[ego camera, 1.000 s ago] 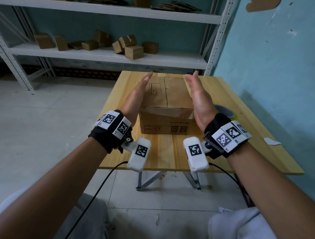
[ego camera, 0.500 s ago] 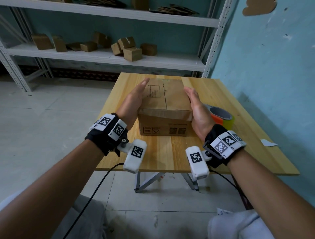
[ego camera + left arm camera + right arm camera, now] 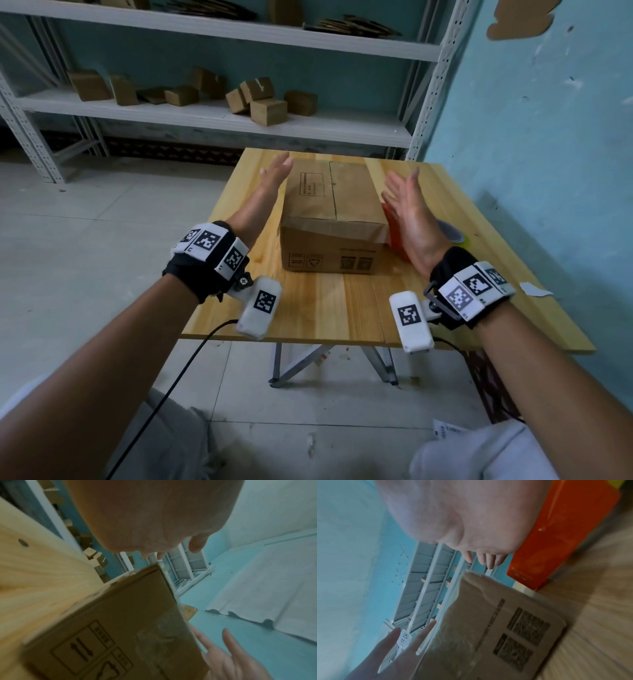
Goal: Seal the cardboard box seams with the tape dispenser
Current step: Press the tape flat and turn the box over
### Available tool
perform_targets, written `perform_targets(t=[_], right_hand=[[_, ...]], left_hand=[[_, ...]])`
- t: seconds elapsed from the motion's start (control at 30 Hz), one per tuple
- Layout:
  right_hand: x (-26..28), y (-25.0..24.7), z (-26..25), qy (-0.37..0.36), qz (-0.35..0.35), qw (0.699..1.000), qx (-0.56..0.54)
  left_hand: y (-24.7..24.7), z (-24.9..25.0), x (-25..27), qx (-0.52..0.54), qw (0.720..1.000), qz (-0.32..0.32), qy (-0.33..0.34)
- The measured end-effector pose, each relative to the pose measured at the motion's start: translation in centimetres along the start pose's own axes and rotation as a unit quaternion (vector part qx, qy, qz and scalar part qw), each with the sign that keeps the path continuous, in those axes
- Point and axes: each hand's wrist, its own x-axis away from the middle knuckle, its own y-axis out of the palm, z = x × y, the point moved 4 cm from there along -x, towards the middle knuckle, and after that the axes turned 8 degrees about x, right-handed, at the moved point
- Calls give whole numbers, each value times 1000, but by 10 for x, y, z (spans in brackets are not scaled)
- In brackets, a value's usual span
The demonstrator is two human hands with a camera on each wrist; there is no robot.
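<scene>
Brown rectangular cardboard box (image 3: 334,219) sits on the pale wooden bench (image 3: 342,308), long axis running away from me, top flaps closed with the centre seam visible along the lid. Near end face carries printed handling symbols at its lower left and two dark square codes at its lower right; a glossy strip of clear tape shows on that face in the left wrist view. My left hand (image 3: 270,186) is held beside the box's left side, palm facing the box, fingers straight and loosely spread, holding nothing; I see a gap between palm and cardboard, no contact. My right hand (image 3: 412,219) is likewise beside the right side of the box, palm turned inward, fingers (image 3: 399,186) straight and fanned apart, holding nothing and clear of the box. Orange plastic tape dispenser (image 3: 394,229) lies on the bench just to the right of the box, mostly hidden behind my right palm in the head view; the right wrist view shows its orange body (image 3: 565,534) close to the box's right edge, whether touching I cannot tell. A grey-cored roll with a yellow-green rim (image 3: 455,236) shows just beyond my right wrist. A small white scrap of paper (image 3: 534,289) lies near the bench's right edge. Behind the bench, a white metal shelf rack (image 3: 219,118) holds several small cardboard boxes (image 3: 267,109).
</scene>
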Motion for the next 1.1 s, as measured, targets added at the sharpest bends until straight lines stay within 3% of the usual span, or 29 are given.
perform_targets(t=[0.13, 0.3, 0.57, 0.97, 1.1], right_hand=[[-1, -8, -5, -85, -8, 991, 103], [0, 0, 1, -179, -46, 963, 198], [0, 11, -3, -218, -61, 947, 230], [1, 12, -3, -229, -30, 933, 277], [1, 11, -3, -237, -29, 931, 274]], left_hand=[[-1, 2, 4, -143, 986, -49, 67], [5, -2, 9, -279, 943, -96, 155], [17, -1, 6, -357, 907, -117, 191], [15, -5, -1, -360, 904, -87, 214], [9, -14, -7, -375, 905, -82, 185]])
